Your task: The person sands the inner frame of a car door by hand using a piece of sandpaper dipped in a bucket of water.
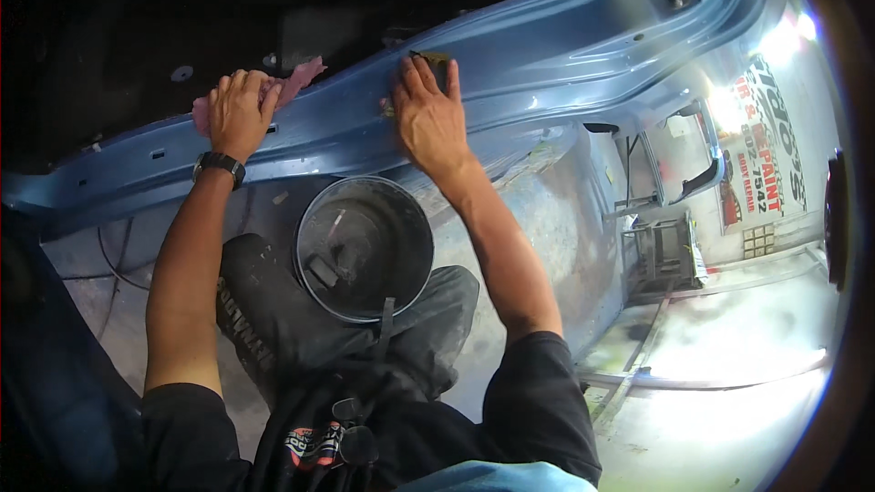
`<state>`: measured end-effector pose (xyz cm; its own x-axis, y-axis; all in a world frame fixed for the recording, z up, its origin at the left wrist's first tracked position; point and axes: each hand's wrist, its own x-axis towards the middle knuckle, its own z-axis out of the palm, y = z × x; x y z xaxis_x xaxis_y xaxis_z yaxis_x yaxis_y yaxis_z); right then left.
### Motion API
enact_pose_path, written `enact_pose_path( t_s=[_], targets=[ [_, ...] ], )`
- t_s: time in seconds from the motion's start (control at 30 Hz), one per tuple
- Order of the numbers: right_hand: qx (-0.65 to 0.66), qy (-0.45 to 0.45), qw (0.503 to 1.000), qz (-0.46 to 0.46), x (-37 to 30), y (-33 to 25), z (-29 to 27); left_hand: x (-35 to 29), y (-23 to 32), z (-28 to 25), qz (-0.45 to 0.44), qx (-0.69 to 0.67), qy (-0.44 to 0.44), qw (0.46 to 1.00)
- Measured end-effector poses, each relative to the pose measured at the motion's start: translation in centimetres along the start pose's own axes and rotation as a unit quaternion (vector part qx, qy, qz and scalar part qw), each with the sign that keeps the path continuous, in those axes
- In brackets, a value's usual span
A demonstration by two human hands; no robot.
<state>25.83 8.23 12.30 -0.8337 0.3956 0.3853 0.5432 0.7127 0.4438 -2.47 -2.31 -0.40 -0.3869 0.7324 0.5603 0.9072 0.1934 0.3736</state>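
Observation:
A long blue car door sill runs across the upper part of the view, its painted surface shiny. My left hand is closed over a crumpled pink cloth and rests it on the sill's inner edge. Farther right, my right hand presses a thin yellowish, dark-edged piece flat against the sill. Most of that piece is hidden under the fingers, and its exact kind is unclear. A dark round bucket stands between my knees, just below the sill.
Inside the bucket lies a small dark block. Beyond the sill is the car's dark interior. A thin cable curves over the floor at left. To the right stand a metal frame and a wall with lettering.

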Motion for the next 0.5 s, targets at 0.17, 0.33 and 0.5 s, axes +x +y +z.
enact_pose_path(
  t_s=[0.17, 0.33, 0.5],
  targets=[
    [-0.058, 0.004, 0.998, 0.039, 0.9, 2.3, -1.4, 0.0, -0.5, 0.0, 0.006, 0.002, 0.014, 1.000],
    [-0.019, -0.010, 1.000, 0.016, 0.7, 0.0, 0.3, 0.2, 0.1, 0.2, 0.002, -0.011, 0.025, 1.000],
    [0.021, 0.035, 0.999, 0.011, 0.6, 4.8, -2.7, -0.2, -0.8, 0.1, 0.011, -0.013, 0.043, 0.999]
  ],
)
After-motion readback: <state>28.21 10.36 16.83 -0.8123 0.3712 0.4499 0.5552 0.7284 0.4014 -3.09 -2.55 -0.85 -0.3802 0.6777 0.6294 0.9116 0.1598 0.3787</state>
